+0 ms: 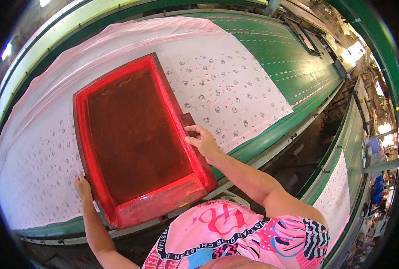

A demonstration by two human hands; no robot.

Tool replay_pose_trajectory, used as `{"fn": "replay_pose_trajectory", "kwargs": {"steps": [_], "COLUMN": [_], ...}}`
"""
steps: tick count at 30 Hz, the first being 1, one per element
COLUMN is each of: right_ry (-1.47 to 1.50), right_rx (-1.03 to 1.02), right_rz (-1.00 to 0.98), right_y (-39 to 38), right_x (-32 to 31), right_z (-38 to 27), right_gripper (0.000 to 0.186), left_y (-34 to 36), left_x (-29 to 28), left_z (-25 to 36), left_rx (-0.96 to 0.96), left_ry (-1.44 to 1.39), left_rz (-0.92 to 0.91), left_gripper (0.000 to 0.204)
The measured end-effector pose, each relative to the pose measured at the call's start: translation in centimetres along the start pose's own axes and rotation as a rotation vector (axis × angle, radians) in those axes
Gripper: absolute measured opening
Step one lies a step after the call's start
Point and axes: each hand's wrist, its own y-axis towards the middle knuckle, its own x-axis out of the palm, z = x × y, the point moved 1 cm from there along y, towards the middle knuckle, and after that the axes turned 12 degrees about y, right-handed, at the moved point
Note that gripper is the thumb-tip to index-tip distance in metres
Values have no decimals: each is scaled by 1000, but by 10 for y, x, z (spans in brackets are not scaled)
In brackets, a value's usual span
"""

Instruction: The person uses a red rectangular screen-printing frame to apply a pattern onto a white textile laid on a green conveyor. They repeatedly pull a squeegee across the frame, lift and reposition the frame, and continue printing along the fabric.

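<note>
A screen printing frame (132,134), stained red round a dark reddish-brown mesh, lies tilted across white fabric (42,134) printed with small grey and red motifs. My left hand (82,186) grips its left side near the lower corner, the fingers partly hidden by the edge. My right hand (202,141) closes on the right side, thumb and fingers by a small dark block (187,120) that sticks out there. Red ink is thick along the inner borders. Beneath the frame the fabric is hidden.
The fabric lies on a long green printing table (271,54), with rows of pale marks running to the far right. A metal rail (271,148) follows its near edge. Another green table (343,166) with printed cloth stands to the right. Pink-tinged folds (119,40) gather at the far side.
</note>
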Motion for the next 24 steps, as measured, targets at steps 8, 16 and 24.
{"fn": "replay_pose_trajectory", "kwargs": {"steps": [8, 16, 24], "right_ry": [-55, 61, 112], "right_rx": [-179, -261, -262], "right_rz": [-108, -27, 32], "right_y": [-7, 41, 85], "right_x": [-7, -161, -357], "right_z": [-51, -101, -169], "right_gripper": [39, 32, 28], "left_y": [16, -57, -143], "left_x": [-5, 2, 77], "left_z": [-13, 175, 373], "left_rx": [-234, -272, -274], "left_ry": [-204, -572, -778], "left_rz": [-47, -221, -210], "left_gripper": [67, 54, 36]}}
